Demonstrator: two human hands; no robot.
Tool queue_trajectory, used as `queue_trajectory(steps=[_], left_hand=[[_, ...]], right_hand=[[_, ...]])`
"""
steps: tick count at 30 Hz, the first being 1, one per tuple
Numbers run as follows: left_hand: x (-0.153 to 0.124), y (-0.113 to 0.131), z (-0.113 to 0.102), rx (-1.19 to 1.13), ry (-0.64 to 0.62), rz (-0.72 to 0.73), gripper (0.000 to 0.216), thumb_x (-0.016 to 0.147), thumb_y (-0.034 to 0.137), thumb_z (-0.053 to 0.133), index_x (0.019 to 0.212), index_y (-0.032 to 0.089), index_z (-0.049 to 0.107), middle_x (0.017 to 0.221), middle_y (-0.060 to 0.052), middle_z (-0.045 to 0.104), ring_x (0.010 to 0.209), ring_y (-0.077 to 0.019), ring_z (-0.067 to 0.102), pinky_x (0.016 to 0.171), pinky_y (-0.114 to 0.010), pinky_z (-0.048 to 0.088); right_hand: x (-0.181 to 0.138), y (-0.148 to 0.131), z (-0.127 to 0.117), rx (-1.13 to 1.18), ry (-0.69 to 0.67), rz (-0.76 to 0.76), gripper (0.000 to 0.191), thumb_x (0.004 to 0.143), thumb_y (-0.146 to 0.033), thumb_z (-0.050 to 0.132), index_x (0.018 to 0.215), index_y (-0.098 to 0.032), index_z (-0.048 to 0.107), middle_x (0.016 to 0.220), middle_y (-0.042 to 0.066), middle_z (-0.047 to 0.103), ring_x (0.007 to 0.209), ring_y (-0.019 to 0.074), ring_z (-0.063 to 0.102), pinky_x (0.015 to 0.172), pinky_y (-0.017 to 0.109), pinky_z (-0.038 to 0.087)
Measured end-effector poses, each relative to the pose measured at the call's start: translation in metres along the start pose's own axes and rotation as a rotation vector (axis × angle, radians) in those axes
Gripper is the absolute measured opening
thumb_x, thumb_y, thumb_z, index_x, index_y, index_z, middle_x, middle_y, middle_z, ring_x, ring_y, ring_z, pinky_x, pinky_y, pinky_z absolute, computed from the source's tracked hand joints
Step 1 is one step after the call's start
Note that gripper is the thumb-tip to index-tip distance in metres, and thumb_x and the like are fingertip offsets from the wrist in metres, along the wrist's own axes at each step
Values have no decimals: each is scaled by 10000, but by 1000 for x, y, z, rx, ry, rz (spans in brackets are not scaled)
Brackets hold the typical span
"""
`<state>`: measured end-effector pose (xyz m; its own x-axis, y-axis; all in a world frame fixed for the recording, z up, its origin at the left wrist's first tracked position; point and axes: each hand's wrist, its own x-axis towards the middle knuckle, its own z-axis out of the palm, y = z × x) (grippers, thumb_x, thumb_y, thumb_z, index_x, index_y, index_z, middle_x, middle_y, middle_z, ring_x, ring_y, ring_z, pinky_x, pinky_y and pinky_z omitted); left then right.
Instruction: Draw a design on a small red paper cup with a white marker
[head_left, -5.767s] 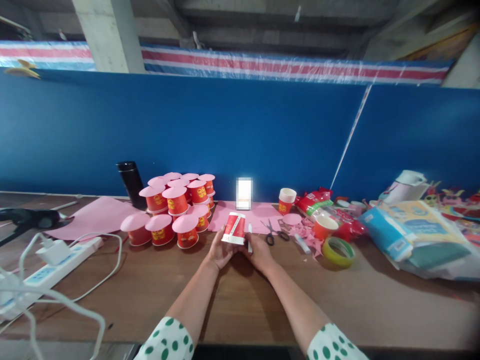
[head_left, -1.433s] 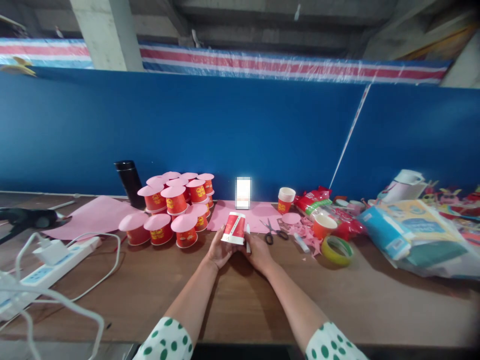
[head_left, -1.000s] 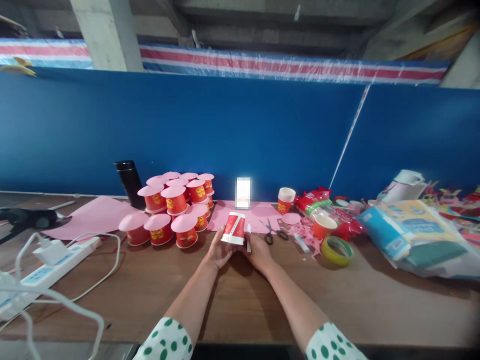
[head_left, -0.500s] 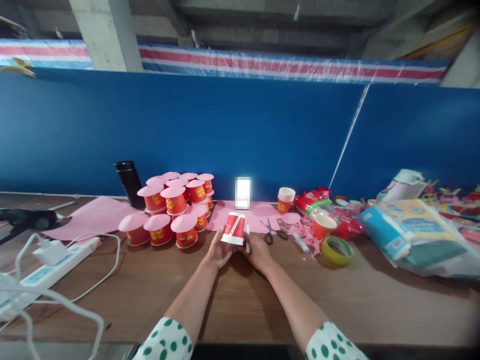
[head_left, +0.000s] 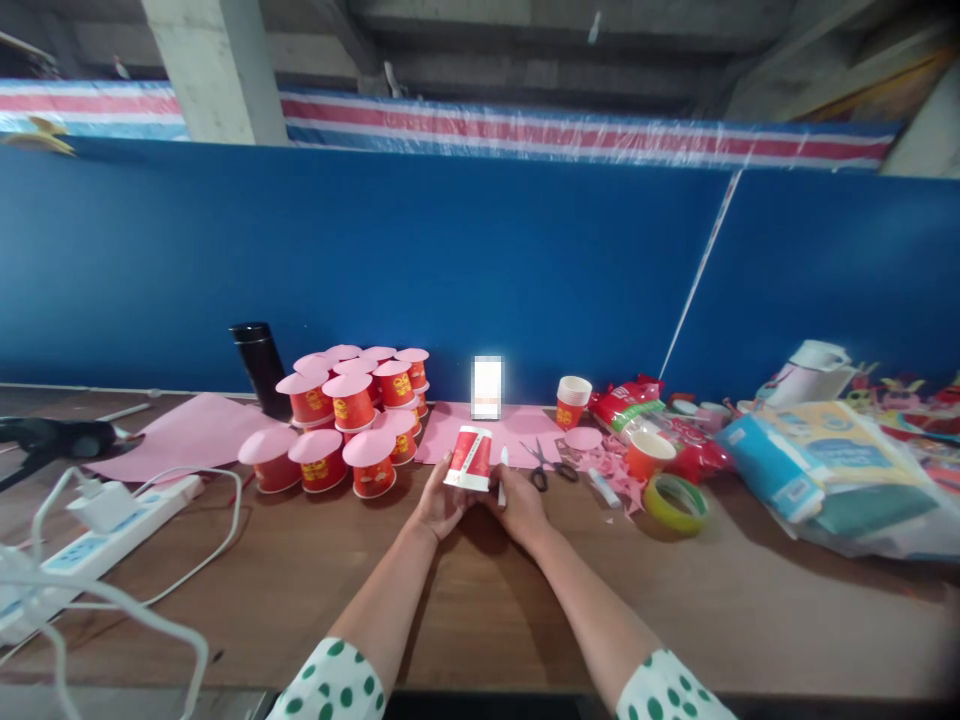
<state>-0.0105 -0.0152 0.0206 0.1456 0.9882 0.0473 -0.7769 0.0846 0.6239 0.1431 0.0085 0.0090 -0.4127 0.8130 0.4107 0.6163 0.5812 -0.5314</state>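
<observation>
My left hand (head_left: pixel 439 505) is wrapped around a red and white paper cup (head_left: pixel 471 458), which is tilted with its printed side facing up. Between the fingers of my right hand (head_left: pixel 520 505) is a slim white pen (head_left: pixel 503 478), pointing upward beside the cup. My right fingertips come close to the cup's lower edge; whether they touch it I cannot tell. Beyond the hands lies a pink paper sheet (head_left: pixel 442 432). Black-handled scissors (head_left: pixel 546 465) rest just right of my right hand, near a pink paper disc (head_left: pixel 583 438).
Red cups topped with pink discs (head_left: pixel 322 458) stand grouped on the left. At right are stacked cups (head_left: pixel 572 400), a single cup (head_left: pixel 649 455), yellow tape (head_left: pixel 676 505), pink scraps (head_left: pixel 616 465) and a plastic package (head_left: pixel 840 470). A power strip (head_left: pixel 112 545) with cables lies at left.
The pen in my right hand has shifted slightly to the right, away from the cup. The cup stays in my left hand, almost unmoved.
</observation>
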Motion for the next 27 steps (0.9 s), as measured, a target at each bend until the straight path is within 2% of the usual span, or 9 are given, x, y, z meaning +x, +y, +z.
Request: queue_trajectory(steps=[5,8,10,14,18,21,25,27], left_hand=[[3,1,1,-24,91,-39,357,807,448,584,967,132,621,815,-83,712,767,-214,680,746,-343,538],[7,1,9,-24,141,-38,325,827,401,575,1010,136,615,867,-85,718,783,-208,684,777,-344,538],[11,1,14,-8,143,-30,322,832,391,575,1010,126,613,891,-98,718,789,-205,685,776,-327,539],[23,1,17,31,185,15,282,821,339,601,995,117,606,882,-98,717,799,-203,684,798,-342,543],[36,1,8,88,227,37,237,788,299,638,949,126,613,860,-84,718,823,-211,686,777,-334,549],[41,-2,-1,102,232,65,214,783,300,642,908,128,621,853,-79,718,846,-217,684,791,-327,541],[41,-4,-7,119,148,51,254,786,314,643,952,123,616,948,-100,711,907,-237,673,844,-355,519],[39,-3,-8,133,144,38,252,789,304,641,971,131,610,971,-93,709,924,-233,669,868,-352,507]], right_hand=[[7,-1,-9,267,149,66,121,813,-288,533,891,-223,468,794,13,637,659,170,596,610,270,437],[22,-2,-18,403,274,69,100,863,-302,437,913,-215,444,851,55,636,712,185,615,621,297,470],[31,-3,-25,463,245,29,121,889,-304,401,956,-211,441,864,71,652,737,194,628,651,321,490],[36,2,-35,466,282,0,192,929,-329,385,1024,-201,493,840,69,664,769,196,637,731,352,501],[23,14,-34,473,473,35,324,938,-389,398,1137,-181,547,808,48,656,742,179,629,694,327,515],[14,21,-32,438,519,105,361,933,-437,402,1058,-183,625,764,46,661,694,175,621,612,294,508],[9,17,-31,479,542,174,398,932,-462,391,861,-173,656,648,35,628,616,165,600,567,275,492],[7,12,-30,504,520,162,350,933,-440,405,932,-177,636,676,28,626,617,156,593,552,263,484]])
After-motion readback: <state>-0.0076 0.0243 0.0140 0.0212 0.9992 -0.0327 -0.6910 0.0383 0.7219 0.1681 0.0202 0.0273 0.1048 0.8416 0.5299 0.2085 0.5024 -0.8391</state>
